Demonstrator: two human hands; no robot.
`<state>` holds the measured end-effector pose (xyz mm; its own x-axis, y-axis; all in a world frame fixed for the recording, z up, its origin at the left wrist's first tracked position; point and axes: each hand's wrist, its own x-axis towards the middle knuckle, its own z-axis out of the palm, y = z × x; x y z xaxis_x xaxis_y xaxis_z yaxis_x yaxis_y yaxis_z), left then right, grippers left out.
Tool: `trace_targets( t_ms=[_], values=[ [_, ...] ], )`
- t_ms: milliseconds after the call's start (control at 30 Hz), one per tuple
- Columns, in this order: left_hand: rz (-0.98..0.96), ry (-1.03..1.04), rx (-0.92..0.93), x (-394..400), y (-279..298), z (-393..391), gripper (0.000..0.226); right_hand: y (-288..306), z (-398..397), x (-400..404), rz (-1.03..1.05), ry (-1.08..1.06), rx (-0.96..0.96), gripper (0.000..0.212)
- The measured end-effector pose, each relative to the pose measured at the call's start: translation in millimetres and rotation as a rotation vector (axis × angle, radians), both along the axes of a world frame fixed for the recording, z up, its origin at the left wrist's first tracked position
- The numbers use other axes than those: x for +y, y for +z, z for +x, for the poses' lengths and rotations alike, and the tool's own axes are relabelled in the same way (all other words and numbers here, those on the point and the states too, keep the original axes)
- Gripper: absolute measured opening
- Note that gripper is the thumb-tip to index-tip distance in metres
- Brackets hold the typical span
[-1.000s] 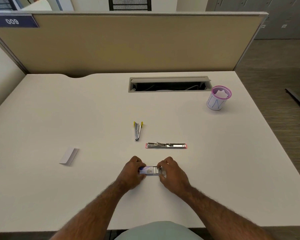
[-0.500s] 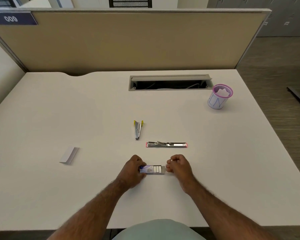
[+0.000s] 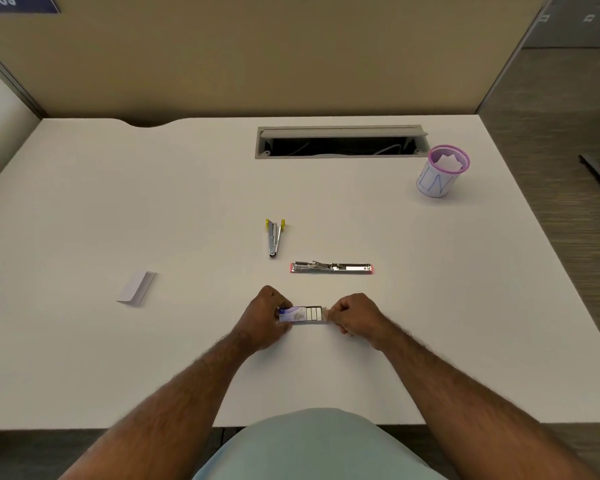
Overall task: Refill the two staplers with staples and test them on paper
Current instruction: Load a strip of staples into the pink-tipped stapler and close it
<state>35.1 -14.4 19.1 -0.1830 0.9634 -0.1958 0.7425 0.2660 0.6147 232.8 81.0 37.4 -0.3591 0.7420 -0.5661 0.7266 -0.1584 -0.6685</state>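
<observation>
White counter [image 3: 84,209] set against a tan partition panel [image 3: 257,57]; person seated at the near edge, both forearms reaching in. Left hand [image 3: 265,315]: grip closed around the sleeve end of a small staple box [image 3: 293,314], fingers curled over its blue-and-white printed cover. Right hand [image 3: 355,317]: fingers curled, grip pinching the end of the box's inner tray [image 3: 314,313], which stands drawn out to the right of the sleeve and shows staple strips in rows. Box sits low over the counter, between the two hands; contact with the surface cannot be told.

Just beyond the hands lies a pink-based stapler [image 3: 332,267], opened out flat, lengthwise left to right, metal channel facing up. Beyond and left of it, apart, lies a yellow-tipped stapler [image 3: 275,237], its arms splayed in a narrow V with the hinge toward the person. Folded piece of white paper [image 3: 136,287] lies well to the left. Pink-rimmed mesh cup [image 3: 442,174] with paper scraps inside stands upright at far right, near an open cable slot [image 3: 340,142].
</observation>
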Motion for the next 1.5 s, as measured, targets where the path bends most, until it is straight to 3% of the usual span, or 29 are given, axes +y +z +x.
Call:
trace_targets(
  t_ms=[200, 333, 500, 1100, 1500],
  values=[
    [0.000, -0.004, 0.005, 0, -3, 0, 0.025, 3, -3, -1, 0.004, 0.024, 0.006, 0.004],
    [-0.008, -0.003, 0.006, 0, -4, -1, 0.025, 4, -1, -3, 0.080, 0.089, -0.027, 0.021],
    [-0.013, -0.001, 0.012, 1, -7, -1, 0.025, 0, 3, -11, 0.235, 0.207, 0.042, 0.026],
    [0.003, -0.018, 0.015, 1, -7, -3, 0.025, -7, 5, -14, 0.452, 0.357, -0.052, 0.018],
    [-0.020, -0.016, 0.027, 1, -7, -1, 0.028, -14, 6, -20, 0.504, 0.304, -0.074, 0.012]
  ],
)
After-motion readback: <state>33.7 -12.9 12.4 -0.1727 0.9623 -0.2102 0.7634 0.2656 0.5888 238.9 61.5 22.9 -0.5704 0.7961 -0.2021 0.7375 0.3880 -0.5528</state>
